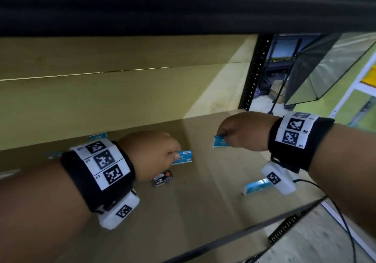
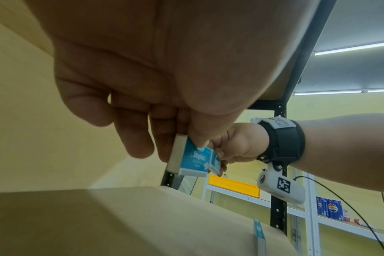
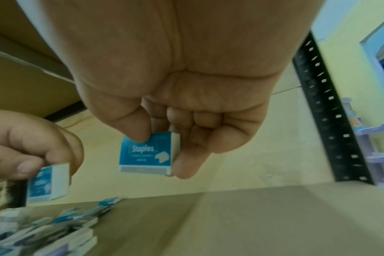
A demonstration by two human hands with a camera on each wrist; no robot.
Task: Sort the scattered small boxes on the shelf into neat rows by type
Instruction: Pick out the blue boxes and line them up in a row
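My left hand (image 1: 151, 154) pinches a small blue staples box (image 1: 182, 158) between thumb and fingers, lifted above the brown shelf board (image 1: 183, 211). The same box (image 2: 192, 158) shows under my left palm in the left wrist view. My right hand (image 1: 243, 131) pinches a second blue staples box (image 1: 221, 142) further right and deeper in; its "Staples" face (image 3: 146, 155) is clear in the right wrist view. A black box (image 1: 163, 178) lies flat on the board below my left hand. Another blue box (image 1: 256, 187) lies near the right front.
Several mixed boxes (image 3: 44, 230) lie heaped at the shelf's left. More blue boxes (image 1: 98, 136) stand by the back wall at left. A black perforated upright (image 1: 254, 75) bounds the shelf on the right. The shelf's dark front rail (image 1: 244, 232) runs below, with a cable (image 1: 343, 218) hanging by it.
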